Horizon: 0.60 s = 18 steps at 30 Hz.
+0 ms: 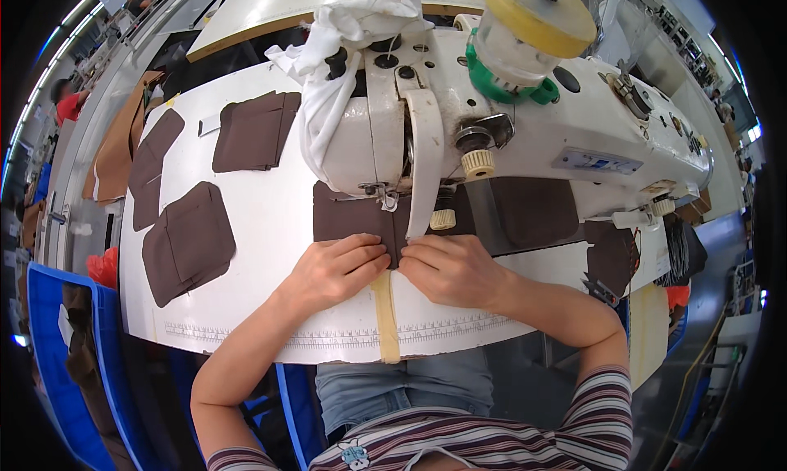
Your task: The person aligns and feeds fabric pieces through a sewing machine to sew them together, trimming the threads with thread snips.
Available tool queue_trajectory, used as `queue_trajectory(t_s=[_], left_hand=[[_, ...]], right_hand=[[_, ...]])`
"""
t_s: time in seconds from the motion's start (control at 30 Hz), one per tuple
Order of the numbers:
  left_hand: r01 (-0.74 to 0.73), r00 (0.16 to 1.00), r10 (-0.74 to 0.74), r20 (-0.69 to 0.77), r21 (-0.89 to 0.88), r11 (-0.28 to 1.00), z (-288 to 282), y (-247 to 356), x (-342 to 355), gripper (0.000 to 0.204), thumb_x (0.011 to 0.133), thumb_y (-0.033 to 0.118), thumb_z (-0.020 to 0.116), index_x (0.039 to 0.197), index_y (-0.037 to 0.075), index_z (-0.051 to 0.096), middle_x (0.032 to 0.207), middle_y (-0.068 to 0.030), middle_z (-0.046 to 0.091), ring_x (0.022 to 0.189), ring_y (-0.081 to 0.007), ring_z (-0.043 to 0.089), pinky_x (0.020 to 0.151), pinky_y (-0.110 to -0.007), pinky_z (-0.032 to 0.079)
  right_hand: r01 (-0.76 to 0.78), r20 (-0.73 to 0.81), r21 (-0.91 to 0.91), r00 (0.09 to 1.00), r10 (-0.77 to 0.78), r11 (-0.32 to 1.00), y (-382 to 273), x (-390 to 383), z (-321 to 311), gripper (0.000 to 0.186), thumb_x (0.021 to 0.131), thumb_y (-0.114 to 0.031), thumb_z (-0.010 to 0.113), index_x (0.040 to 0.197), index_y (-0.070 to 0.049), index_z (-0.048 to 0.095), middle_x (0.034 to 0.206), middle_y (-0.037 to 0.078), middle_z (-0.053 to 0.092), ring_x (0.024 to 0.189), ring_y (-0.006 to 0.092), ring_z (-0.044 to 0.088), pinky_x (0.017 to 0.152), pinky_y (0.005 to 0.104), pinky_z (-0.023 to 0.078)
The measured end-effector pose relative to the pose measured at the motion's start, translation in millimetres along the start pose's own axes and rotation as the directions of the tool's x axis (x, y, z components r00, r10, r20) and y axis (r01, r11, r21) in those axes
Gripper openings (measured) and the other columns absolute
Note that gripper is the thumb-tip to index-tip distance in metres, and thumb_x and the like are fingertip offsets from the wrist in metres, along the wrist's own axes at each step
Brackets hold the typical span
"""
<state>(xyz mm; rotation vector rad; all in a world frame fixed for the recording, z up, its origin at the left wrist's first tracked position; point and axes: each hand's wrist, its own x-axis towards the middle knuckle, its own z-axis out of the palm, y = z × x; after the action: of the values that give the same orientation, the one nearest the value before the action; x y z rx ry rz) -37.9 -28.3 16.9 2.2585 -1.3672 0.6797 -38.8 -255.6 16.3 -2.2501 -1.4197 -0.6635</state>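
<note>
A dark brown fabric piece (352,217) lies flat under the head of a white sewing machine (525,127), with a seam or fold line running toward me. My left hand (340,268) pinches its near edge, left of that line. Just to the right, my right hand (453,268) has its fingers closed on the same edge. The fingertips of both hands nearly meet below the machine's curved white lever (424,159). The needle area is partly hidden behind the machine head.
Stacks of brown fabric pieces (256,132) (190,241) lie on the left of the white table (270,291). More brown fabric (537,211) rests under the machine arm. Black-handled snippers (602,291) lie at the right. Yellow tape (385,323) crosses a printed ruler. A blue bin (106,364) stands lower left.
</note>
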Motion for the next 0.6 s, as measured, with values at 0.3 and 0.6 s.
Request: queue_trajectory(t_s=[0.3, 0.6], left_hand=[[-0.04, 0.999, 0.04, -0.024, 0.014, 0.999, 3.1, 0.8, -0.9, 0.019, 0.069, 0.007, 0.066, 0.087, 0.001, 0.067, 0.09, -0.0069, 0.067, 0.089, -0.0213, 0.066, 0.064, -0.029, 0.058], [0.09, 0.996, -0.09, 0.01, -0.021, 0.996, -0.1, 2.0, 4.4, 0.012, 0.069, 0.011, 0.076, 0.078, 0.008, 0.069, 0.097, -0.0053, 0.071, 0.097, -0.023, 0.068, 0.065, -0.033, 0.059]], right_hand=[[0.005, -0.016, 0.005, 1.0, -0.005, 1.0, 0.0, 1.8, 1.2, 0.01, 0.067, -0.009, 0.064, 0.076, -0.006, 0.062, 0.079, 0.003, 0.062, 0.08, 0.0156, 0.065, 0.06, 0.0259, 0.054], [-0.016, 0.014, -0.036, 1.0, 0.017, 0.999, -2.9, 4.7, 1.7, 0.009, 0.066, -0.01, 0.068, 0.075, -0.007, 0.066, 0.08, 0.001, 0.065, 0.076, 0.0131, 0.065, 0.061, 0.0251, 0.054]])
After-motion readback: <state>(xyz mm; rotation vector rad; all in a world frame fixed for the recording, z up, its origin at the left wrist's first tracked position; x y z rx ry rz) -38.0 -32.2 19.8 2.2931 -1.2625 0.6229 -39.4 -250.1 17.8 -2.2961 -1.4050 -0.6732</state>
